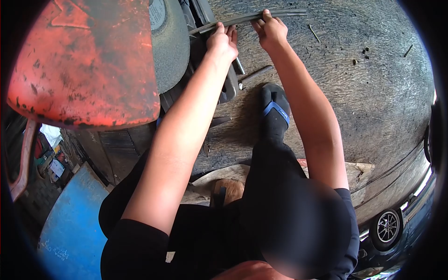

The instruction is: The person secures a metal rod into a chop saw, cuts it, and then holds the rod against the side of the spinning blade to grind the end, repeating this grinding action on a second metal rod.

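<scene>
A long, thin, slightly curved grey metal strip runs between my two hands. My left hand is closed on it near its left end, with the thumb on top. Further right along the strip, my right hand pinches it between thumb and fingers, and the free end sticks out past it. The strip's left end lies close to the edge of a grey grinding wheel, overlapping the dark metal frame beside it. A worn red metal cover hides much of the wheel.
On the rough brown ground lie a short metal bar and small scraps. My foot in a blue-strapped sandal stands below the strip. A blue panel is at lower left, clutter behind it. A car wheel shows at lower right.
</scene>
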{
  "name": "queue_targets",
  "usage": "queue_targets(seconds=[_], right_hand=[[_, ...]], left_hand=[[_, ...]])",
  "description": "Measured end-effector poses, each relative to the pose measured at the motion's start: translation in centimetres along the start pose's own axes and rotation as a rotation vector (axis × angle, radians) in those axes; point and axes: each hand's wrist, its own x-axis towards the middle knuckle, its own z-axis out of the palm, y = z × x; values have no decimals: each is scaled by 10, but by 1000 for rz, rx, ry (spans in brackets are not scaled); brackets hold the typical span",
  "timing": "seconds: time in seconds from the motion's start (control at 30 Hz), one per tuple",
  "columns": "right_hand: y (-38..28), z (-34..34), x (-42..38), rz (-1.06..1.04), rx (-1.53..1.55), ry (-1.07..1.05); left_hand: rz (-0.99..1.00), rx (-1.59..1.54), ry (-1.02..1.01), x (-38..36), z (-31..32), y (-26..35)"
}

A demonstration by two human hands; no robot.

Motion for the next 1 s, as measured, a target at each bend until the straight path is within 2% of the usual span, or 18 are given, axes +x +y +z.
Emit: queue_targets(seconds=[1.0], right_hand=[[1, -2, 6, -27, 14, -19]], left_hand=[[-7, 18, 26, 1, 4, 0]])
